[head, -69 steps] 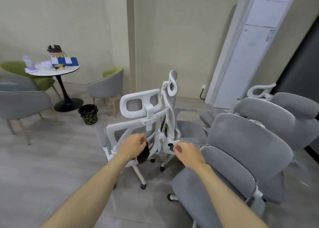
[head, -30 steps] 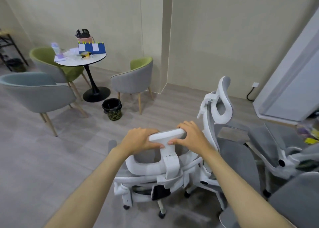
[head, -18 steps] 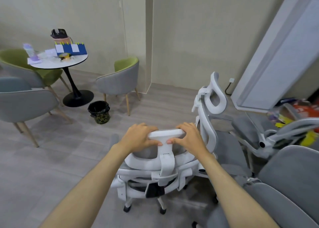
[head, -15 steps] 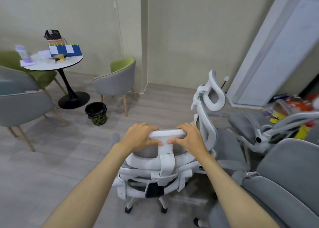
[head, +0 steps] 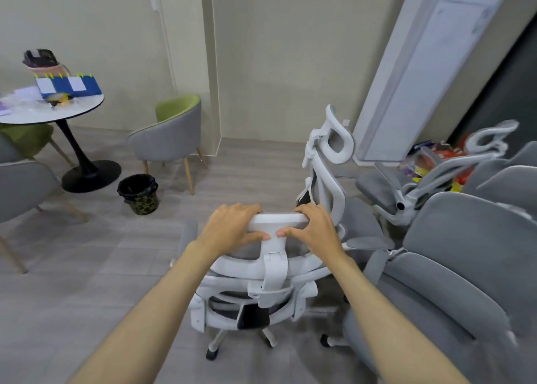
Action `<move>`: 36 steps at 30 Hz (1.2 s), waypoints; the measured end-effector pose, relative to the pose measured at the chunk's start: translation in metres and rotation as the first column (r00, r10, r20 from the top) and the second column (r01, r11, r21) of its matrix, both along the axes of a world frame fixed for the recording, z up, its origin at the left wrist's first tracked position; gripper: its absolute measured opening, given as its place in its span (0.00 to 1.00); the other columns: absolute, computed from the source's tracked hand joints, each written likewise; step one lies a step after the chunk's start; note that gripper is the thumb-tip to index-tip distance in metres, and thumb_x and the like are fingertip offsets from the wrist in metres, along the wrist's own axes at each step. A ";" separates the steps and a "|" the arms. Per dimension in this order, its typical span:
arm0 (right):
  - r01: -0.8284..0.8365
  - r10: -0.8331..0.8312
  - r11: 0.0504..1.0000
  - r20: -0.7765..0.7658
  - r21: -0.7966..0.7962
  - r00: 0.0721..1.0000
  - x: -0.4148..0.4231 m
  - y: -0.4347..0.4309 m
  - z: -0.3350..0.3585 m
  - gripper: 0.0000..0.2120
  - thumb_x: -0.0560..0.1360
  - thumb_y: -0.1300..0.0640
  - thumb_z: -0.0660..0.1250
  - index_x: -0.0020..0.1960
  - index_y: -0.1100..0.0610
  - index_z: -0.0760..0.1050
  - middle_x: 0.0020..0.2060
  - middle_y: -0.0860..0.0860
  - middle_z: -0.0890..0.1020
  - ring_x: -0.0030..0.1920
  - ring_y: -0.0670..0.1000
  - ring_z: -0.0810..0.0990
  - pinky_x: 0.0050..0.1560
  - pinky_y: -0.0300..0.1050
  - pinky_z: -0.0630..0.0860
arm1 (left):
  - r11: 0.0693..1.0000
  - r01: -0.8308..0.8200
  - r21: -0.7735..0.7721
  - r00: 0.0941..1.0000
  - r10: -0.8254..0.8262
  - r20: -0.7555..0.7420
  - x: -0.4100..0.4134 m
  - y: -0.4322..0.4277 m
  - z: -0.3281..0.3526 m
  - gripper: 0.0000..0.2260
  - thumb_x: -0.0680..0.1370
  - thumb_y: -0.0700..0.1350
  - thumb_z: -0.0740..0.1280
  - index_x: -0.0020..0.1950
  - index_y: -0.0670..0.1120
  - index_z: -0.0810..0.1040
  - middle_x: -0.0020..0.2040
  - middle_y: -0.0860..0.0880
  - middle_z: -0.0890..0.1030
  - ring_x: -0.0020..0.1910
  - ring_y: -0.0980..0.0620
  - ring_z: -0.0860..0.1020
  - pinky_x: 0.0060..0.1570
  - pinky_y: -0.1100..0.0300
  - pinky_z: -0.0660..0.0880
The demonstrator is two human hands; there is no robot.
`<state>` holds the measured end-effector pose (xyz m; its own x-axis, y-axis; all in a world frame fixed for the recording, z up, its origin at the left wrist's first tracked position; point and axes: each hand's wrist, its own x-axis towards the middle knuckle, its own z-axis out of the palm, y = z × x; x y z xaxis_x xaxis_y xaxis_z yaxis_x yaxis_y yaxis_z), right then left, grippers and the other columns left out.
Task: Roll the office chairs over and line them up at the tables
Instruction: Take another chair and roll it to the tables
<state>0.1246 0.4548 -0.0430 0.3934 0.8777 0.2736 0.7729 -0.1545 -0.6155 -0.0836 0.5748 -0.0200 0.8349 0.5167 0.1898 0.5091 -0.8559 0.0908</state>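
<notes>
- While the left hand (head: 231, 229) curls its fingers (head: 242, 208) over the top edge of the white headrest (head: 277, 220), its thumb presses the near side from below, so the bar is held firmly.
- The right hand (head: 316, 228) mirrors it, with fingers over the top and thumb tucked underneath. The two thumbs nearly meet at the headrest's centre post.
- That headrest belongs to a white-framed office chair (head: 261, 293). It stands on the grey floor (head: 87, 267) directly in front of the person, with its back towards them and its castors on the ground.
- Just beside it on the right stands a second white chair (head: 329, 177), seen side-on.
- Further right, grey padded chairs (head: 465, 253) crowd close together.
- Well apart to the left are a black bin (head: 139, 193), a grey-and-green armchair (head: 170, 136) and a round tabletop (head: 66, 113) carrying a blue box (head: 68, 86).
</notes>
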 end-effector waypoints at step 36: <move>0.652 -0.635 0.754 0.170 -0.079 0.754 -0.285 -0.323 0.004 0.37 0.58 0.46 0.85 0.61 0.54 0.75 0.59 0.49 0.77 0.66 0.53 0.69 0.58 0.49 0.75 | 0.925 0.375 0.069 0.901 -0.381 0.208 -0.163 -0.256 -0.019 0.34 0.57 0.68 0.80 0.54 0.50 0.76 0.51 0.54 0.80 0.50 0.47 0.77 0.53 0.48 0.66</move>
